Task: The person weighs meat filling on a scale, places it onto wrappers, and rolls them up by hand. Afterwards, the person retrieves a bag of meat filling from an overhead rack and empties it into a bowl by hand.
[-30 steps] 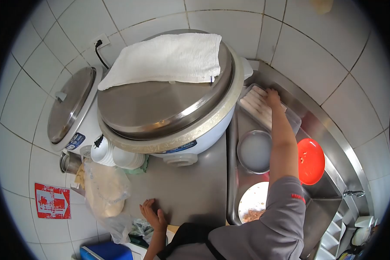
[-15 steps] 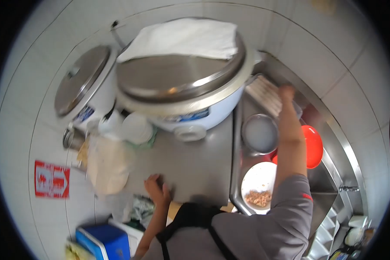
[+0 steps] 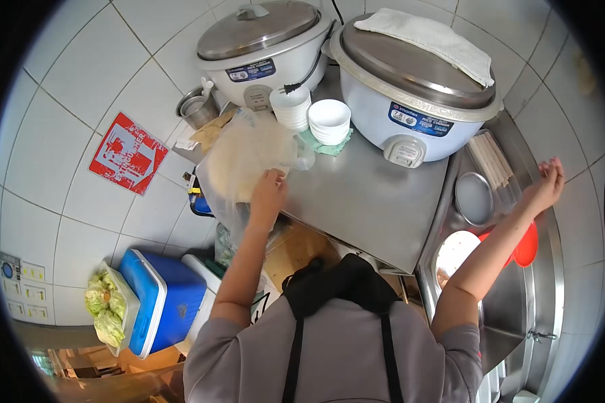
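Note:
A clear plastic bag [image 3: 238, 151] with something pale and round inside lies at the left end of the steel counter [image 3: 376, 208]. My left hand [image 3: 270, 191] is at its right side, fingers closed on the plastic; the fingertips are partly hidden. Over on the right, my right hand [image 3: 548, 185] is raised above the sink edge, empty, with its fingers apart. Below it are a clear tray of pale sticks [image 3: 491, 161], a round metal container [image 3: 474, 198] with cloudy liquid, a red bowl [image 3: 526, 247] and a white bowl [image 3: 457, 247] holding brown food scraps.
Two rice cookers [image 3: 413, 117] stand at the back, the larger with a white cloth [image 3: 430, 40] on its lid. Stacked white bowls [image 3: 329, 119] sit before them. A metal cup [image 3: 198, 109] is by the wall. A blue cooler [image 3: 171, 302] and lettuce tub [image 3: 117, 309] are lower left.
My view has turned left. My left hand has moved from the counter's front edge to the plastic bag. The right hand has lifted off the tray of sticks and moved toward the wall.

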Action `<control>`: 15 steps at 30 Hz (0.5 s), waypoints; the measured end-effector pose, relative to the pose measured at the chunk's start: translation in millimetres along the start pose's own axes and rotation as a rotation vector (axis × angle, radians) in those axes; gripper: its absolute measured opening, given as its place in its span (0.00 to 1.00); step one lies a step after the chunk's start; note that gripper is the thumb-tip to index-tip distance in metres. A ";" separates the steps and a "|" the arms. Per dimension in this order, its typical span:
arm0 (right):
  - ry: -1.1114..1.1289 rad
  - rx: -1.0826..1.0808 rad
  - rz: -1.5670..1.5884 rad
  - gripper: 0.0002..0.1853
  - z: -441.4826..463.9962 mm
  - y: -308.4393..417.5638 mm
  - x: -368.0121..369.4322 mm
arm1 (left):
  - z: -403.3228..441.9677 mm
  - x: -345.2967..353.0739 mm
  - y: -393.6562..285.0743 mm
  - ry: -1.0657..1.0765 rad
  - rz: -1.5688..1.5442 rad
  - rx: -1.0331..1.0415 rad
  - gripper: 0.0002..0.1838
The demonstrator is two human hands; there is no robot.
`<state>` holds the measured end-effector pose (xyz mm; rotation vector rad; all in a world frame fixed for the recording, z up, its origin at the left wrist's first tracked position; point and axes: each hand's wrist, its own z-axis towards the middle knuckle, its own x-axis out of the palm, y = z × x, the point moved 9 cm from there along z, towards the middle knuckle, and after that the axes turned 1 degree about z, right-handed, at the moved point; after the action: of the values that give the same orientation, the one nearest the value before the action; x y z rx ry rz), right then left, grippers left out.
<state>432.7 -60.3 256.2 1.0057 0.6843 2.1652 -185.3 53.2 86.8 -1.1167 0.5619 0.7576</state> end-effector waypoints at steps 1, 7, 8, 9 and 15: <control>0.051 0.015 0.009 0.07 -13.1 -2.5 8.2 | 4.7 -1.5 12.3 0.029 0.089 0.061 0.10; 0.368 0.141 -0.064 0.07 -106.4 10.2 84.7 | 16.2 18.6 57.2 0.080 0.258 0.259 0.11; 0.411 0.182 -0.046 0.07 -120.9 7.1 94.7 | 16.8 23.8 60.5 0.137 0.347 0.237 0.11; 0.484 0.228 -0.021 0.07 -138.6 12.7 108.4 | 18.7 28.5 63.6 0.191 0.436 0.216 0.12; 0.990 0.618 0.002 0.07 -259.3 -5.8 175.9 | 29.5 43.3 90.0 0.247 0.610 0.293 0.13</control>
<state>139.4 25.1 186.0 0.0884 1.8721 2.4331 -227.1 113.5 12.9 -0.7677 1.2153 1.0223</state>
